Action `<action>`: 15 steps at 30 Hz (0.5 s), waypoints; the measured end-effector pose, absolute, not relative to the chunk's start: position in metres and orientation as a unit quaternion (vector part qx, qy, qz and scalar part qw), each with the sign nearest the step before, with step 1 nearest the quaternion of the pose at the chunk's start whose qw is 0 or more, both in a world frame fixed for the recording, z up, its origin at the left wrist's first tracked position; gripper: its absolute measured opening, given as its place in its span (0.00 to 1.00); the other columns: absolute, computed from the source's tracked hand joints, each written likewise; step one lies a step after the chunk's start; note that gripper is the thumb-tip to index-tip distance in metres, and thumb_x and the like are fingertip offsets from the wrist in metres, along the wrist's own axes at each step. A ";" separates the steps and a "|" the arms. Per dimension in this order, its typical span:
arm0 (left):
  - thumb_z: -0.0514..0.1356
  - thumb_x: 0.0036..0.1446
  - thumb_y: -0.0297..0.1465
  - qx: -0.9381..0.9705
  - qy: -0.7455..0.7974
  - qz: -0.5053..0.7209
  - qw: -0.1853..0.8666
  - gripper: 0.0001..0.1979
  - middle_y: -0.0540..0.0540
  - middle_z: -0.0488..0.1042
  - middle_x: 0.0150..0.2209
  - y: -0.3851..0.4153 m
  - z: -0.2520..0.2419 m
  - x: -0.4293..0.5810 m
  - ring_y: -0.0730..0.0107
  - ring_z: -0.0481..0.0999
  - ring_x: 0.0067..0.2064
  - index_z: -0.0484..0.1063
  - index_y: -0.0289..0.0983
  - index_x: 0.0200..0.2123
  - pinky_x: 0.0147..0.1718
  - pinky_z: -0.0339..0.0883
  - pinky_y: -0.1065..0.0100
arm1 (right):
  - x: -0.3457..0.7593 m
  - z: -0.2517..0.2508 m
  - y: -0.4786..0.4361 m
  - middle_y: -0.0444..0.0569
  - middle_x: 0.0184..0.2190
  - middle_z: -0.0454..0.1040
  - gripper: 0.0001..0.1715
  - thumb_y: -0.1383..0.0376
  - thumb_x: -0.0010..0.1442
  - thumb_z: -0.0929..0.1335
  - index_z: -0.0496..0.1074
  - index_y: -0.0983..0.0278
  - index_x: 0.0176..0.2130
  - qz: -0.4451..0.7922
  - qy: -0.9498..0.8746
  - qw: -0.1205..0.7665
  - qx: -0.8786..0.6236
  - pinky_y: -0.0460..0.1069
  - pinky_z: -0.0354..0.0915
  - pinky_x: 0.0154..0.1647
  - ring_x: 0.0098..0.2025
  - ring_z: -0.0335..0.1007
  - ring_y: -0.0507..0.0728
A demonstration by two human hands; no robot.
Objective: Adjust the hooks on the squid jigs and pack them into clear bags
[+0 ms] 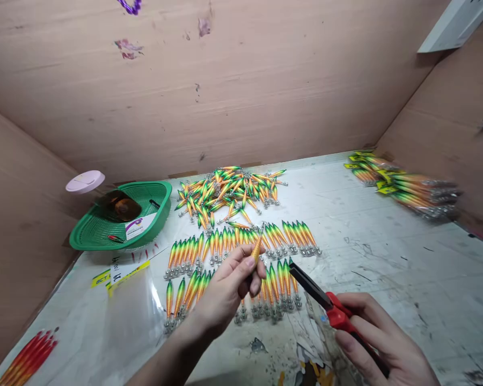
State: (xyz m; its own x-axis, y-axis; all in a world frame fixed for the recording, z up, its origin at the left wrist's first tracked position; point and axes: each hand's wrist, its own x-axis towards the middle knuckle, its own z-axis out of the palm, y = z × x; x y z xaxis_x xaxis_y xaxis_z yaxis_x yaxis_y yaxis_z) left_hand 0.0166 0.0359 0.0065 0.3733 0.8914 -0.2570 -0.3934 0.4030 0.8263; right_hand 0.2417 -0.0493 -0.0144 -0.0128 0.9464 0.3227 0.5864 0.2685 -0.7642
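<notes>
My left hand [239, 271] pinches one orange fishing lure [257, 250] between thumb and fingers, its thin end tilted up. My right hand [380, 340] is wrapped round the red and black handles of a pair of scissors [312, 284]; the dark blades point up and left, apart from the held lure. Under and behind my left hand lie two rows of green, yellow and orange lures [301, 236] with metal hook crowns toward me. Part of the front row [273, 284] is hidden by that hand. Further back is a loose heap of the same lures [229, 193].
A green basket [166, 206] at left holds a lidded cup [123, 206] and a card. Clear bags with yellow headers [129, 276] lie before it. Red lures [32, 354] are at front left, bagged lures [410, 187] at back right. Board walls [241, 96] enclose the table.
</notes>
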 end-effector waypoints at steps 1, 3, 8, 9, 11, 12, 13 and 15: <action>0.61 0.59 0.36 0.340 0.353 0.416 0.766 0.11 0.50 0.71 0.29 0.030 0.008 0.018 0.82 0.62 0.23 0.70 0.34 0.41 0.25 0.53 0.74 | 0.240 -0.012 -0.049 0.50 0.39 0.71 0.10 0.59 0.60 0.67 0.75 0.61 0.33 0.213 -0.686 0.415 -0.558 0.40 0.71 0.38 0.40 0.74 0.55; 0.59 0.60 0.35 0.338 0.335 0.398 0.784 0.11 0.48 0.71 0.29 0.022 0.011 0.021 0.82 0.61 0.22 0.70 0.34 0.42 0.24 0.51 0.73 | 0.238 -0.008 -0.049 0.50 0.39 0.71 0.09 0.60 0.60 0.67 0.74 0.61 0.33 0.208 -0.701 0.409 -0.546 0.41 0.71 0.38 0.40 0.74 0.54; 0.59 0.61 0.35 0.385 0.349 0.388 0.761 0.10 0.48 0.72 0.33 0.013 0.012 0.023 0.82 0.61 0.24 0.69 0.35 0.43 0.25 0.52 0.73 | 0.240 -0.007 -0.050 0.51 0.39 0.70 0.07 0.62 0.62 0.66 0.73 0.62 0.35 0.188 -0.716 0.396 -0.543 0.41 0.71 0.38 0.40 0.74 0.54; 0.60 0.60 0.35 0.400 0.361 0.390 0.747 0.11 0.48 0.71 0.33 0.012 0.012 0.024 0.82 0.61 0.25 0.69 0.36 0.43 0.26 0.53 0.73 | 0.241 -0.007 -0.050 0.51 0.40 0.70 0.07 0.62 0.61 0.66 0.73 0.62 0.35 0.185 -0.716 0.395 -0.545 0.41 0.71 0.38 0.40 0.74 0.55; 0.62 0.59 0.35 0.424 0.388 0.393 0.718 0.11 0.49 0.69 0.33 0.010 0.013 0.024 0.80 0.62 0.27 0.68 0.37 0.42 0.26 0.55 0.74 | 0.243 -0.008 -0.052 0.52 0.40 0.70 0.08 0.62 0.61 0.66 0.73 0.62 0.35 0.181 -0.719 0.392 -0.544 0.41 0.71 0.38 0.41 0.74 0.55; 0.62 0.58 0.35 0.432 0.398 0.395 0.706 0.11 0.50 0.68 0.33 0.009 0.013 0.024 0.79 0.62 0.28 0.68 0.37 0.42 0.26 0.56 0.74 | 0.243 -0.008 -0.052 0.52 0.40 0.70 0.08 0.62 0.61 0.66 0.73 0.62 0.34 0.181 -0.719 0.391 -0.546 0.41 0.71 0.38 0.41 0.74 0.55; 0.62 0.58 0.35 0.440 0.406 0.395 0.696 0.11 0.50 0.67 0.33 0.009 0.014 0.024 0.78 0.62 0.29 0.67 0.37 0.41 0.27 0.57 0.74 | 0.243 -0.008 -0.052 0.51 0.40 0.70 0.08 0.62 0.61 0.66 0.73 0.62 0.34 0.181 -0.717 0.391 -0.548 0.41 0.71 0.37 0.41 0.74 0.55; 0.61 0.59 0.35 0.458 0.417 0.391 0.681 0.10 0.51 0.67 0.33 0.007 0.014 0.025 0.77 0.61 0.30 0.67 0.38 0.41 0.28 0.58 0.74 | 0.243 -0.009 -0.052 0.51 0.40 0.70 0.08 0.62 0.61 0.66 0.73 0.62 0.33 0.184 -0.715 0.390 -0.550 0.41 0.71 0.37 0.40 0.74 0.55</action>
State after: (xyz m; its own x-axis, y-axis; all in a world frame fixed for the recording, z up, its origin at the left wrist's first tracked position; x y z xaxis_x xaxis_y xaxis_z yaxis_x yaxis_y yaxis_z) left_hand 0.0248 0.0074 0.0144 0.3469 0.9140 -0.2105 -0.1506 0.2758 0.9494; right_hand 0.2427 -0.0520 -0.0087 -0.0902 0.9303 0.3556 0.6441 0.3268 -0.6917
